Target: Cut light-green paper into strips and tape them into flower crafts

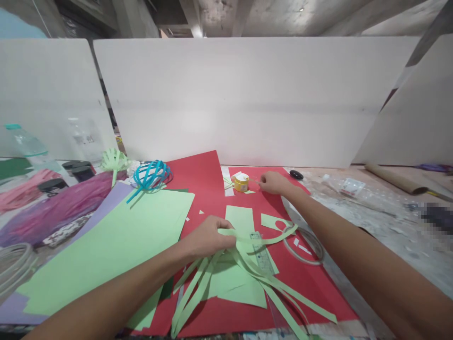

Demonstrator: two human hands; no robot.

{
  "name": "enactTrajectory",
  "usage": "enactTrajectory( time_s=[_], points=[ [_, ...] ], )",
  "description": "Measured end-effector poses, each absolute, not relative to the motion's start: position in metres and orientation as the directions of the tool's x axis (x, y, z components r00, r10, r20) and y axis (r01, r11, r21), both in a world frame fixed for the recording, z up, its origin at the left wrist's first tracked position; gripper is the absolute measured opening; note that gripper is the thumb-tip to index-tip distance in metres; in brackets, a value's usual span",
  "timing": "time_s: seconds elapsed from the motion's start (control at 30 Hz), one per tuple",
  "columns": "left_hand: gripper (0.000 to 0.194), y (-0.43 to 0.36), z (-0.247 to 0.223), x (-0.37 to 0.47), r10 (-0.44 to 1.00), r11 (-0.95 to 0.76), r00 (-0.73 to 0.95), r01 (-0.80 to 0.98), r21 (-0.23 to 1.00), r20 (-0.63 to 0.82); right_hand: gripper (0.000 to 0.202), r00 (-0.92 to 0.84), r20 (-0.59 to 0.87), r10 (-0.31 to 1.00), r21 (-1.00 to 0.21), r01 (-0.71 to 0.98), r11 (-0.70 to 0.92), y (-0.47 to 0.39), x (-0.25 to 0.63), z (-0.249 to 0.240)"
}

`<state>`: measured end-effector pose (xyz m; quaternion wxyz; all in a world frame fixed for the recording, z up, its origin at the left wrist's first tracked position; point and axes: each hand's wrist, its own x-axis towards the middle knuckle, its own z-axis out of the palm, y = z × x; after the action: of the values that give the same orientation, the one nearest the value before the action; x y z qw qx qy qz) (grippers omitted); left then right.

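Observation:
My left hand [214, 238] is closed on a bundle of light green paper strips [279, 283] near the middle. The strips fan out to the right and down over green paper pieces and red sheets [198, 177]. Farther back, my right hand [274, 182] has its fingers pinched together, just right of a small yellow tub [241, 182] with white on top. A thin stick-like thing shows between its fingertips and the tub; I cannot make out what it is. Under the strips lies a clear ruler [261, 252].
Green sheets [141, 226] and a blue paper-strip ball [152, 175] lie on the left, near a pink plastic bag [71, 203]. A wire coil [304, 245] and a clear bottle [368, 191] lie at the right. White boards [240, 94] stand behind.

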<state>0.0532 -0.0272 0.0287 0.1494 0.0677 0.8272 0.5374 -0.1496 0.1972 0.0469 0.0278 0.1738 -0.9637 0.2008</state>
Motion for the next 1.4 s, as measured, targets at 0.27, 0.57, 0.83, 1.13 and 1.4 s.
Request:
enactTrajectory(
  time_s=[0.27, 0.57, 0.83, 1.13, 1.4],
  points=[
    [0.019, -0.027, 0.033, 0.053, 0.292, 0.395, -0.943, -0.031, 0.918, -0.157, 0.021, -0.935, 0.167, -0.314, -0.711, -0.335, 0.619, 0.214, -0.099, 0.084],
    [0.029, -0.023, 0.036, 0.057, 0.27, 0.315, -0.942, -0.111, 0.943, -0.201, 0.037, -0.84, -0.104, -0.532, -0.983, 0.168, -0.074, 0.175, -0.016, 0.047],
    [0.025, -0.023, 0.036, 0.053, 0.186, 0.09, -0.97, -0.139, 0.986, -0.154, 0.019, -0.792, -0.099, -0.603, -0.952, -0.1, 0.288, 0.168, 0.008, 0.037],
    [0.025, -0.025, 0.04, 0.055, 0.188, 0.372, -0.975, -0.039, 0.927, -0.116, 0.024, -0.792, -0.102, -0.602, -0.915, -0.163, 0.369, 0.177, 0.008, 0.053],
    [0.017, -0.019, 0.043, 0.062, 0.4, 0.449, -0.916, 0.194, 0.872, -0.002, 0.034, -0.669, -0.192, -0.718, -0.98, 0.091, 0.176, 0.165, 0.007, 0.039]
  ],
)
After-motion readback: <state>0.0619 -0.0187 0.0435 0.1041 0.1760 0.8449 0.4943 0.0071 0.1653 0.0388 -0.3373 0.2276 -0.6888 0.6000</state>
